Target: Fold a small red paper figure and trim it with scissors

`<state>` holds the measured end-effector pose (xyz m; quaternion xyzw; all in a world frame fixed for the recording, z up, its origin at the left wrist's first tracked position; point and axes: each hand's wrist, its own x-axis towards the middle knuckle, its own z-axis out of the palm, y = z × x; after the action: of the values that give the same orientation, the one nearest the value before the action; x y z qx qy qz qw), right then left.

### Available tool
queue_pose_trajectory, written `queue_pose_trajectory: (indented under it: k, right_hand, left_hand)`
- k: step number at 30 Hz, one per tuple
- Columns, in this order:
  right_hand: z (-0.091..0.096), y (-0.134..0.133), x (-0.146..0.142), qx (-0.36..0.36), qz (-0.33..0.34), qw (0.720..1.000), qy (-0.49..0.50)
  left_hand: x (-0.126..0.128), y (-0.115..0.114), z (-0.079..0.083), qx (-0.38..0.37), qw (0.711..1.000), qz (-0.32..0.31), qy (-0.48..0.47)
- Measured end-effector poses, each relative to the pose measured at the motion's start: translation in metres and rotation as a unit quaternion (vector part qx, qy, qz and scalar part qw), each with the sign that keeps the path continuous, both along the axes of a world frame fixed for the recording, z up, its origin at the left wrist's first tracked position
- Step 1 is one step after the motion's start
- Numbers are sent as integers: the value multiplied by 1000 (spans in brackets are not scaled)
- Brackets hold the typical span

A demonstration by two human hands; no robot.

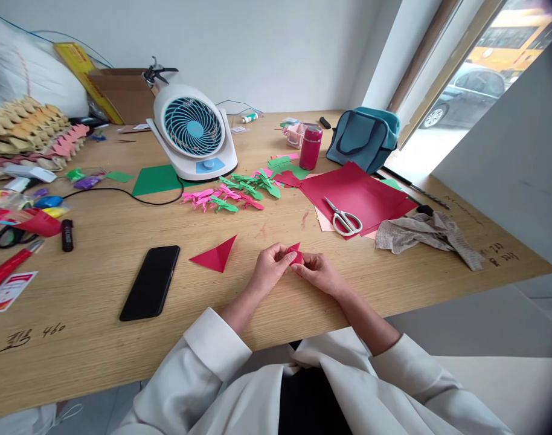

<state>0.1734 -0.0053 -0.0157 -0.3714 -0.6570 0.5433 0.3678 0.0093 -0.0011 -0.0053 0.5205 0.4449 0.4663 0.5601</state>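
Between both hands, just over the front part of the wooden table, is a small folded piece of red paper. My left hand pinches it from the left, thumb on top. From the right, my right hand grips its other side with thumb and fingers. Parts of the paper are hidden by the fingers. A second red paper piece, folded into a triangle, lies on the table left of my left hand. Beyond the hands is a pile of pink, green and red folded paper figures.
A black phone lies at the left. Scissors rest on red paper sheets, near a crumpled cloth. Farther back stand a fan, a red flask and a blue bag. The fan's cord crosses the table.
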Motion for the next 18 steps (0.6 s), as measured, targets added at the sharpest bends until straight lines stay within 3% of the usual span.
queue_pose_trajectory:
  k: [18]
  right_hand:
    - [5,-3,1,28,-12,998,-49]
  left_hand:
    - [-6,4,2,-61,995,33,-74]
